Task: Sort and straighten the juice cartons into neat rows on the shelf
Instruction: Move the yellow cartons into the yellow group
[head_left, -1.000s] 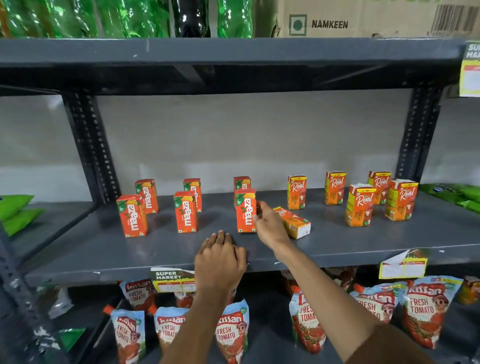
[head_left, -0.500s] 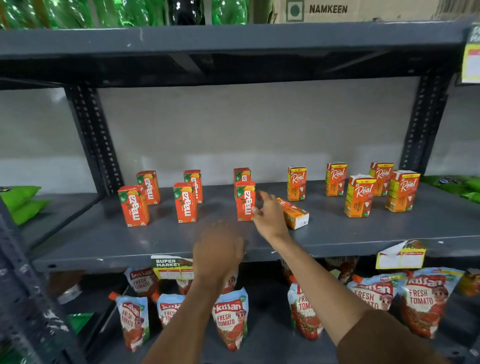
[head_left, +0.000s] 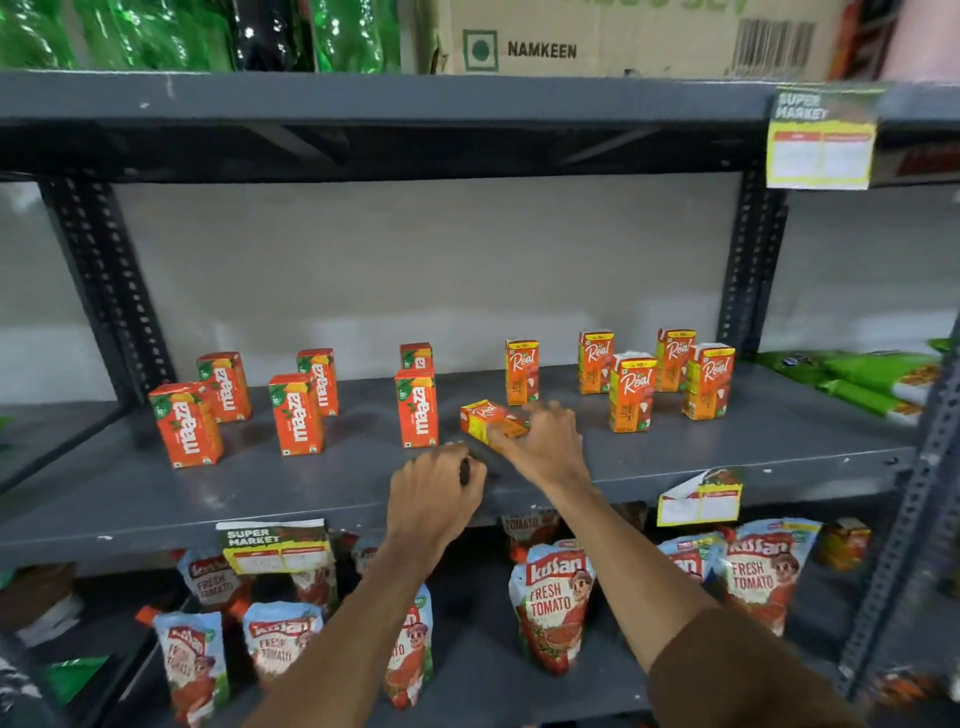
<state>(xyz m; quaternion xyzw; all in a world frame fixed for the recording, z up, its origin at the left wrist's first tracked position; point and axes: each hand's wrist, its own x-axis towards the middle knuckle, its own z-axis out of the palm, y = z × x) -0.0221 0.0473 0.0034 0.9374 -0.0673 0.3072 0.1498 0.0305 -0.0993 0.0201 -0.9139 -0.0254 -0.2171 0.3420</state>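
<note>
Orange Maaza cartons (head_left: 415, 408) stand upright in loose pairs on the left half of the grey shelf (head_left: 727, 452). Upright Real cartons (head_left: 631, 392) are scattered on the right half. One fallen Real carton (head_left: 485, 418) lies on its side near the middle. My right hand (head_left: 545, 444) covers its right end, thumb at the front and fingers over the back. Near the shelf's front edge my left hand (head_left: 436, 491) rests with its fingers curled and nothing in it.
Perforated uprights (head_left: 748, 270) frame the bay and an upper shelf (head_left: 467, 98) hangs overhead with green bottles and a Namkeen box. Green packets (head_left: 872, 379) lie at the far right. Tomato sauce pouches (head_left: 550, 597) fill the shelf below. Price tags hang off the front edges.
My right hand left the front middle Maaza carton and moved right onto the fallen Real carton. My left hand's fingers curled in. The view moved closer.
</note>
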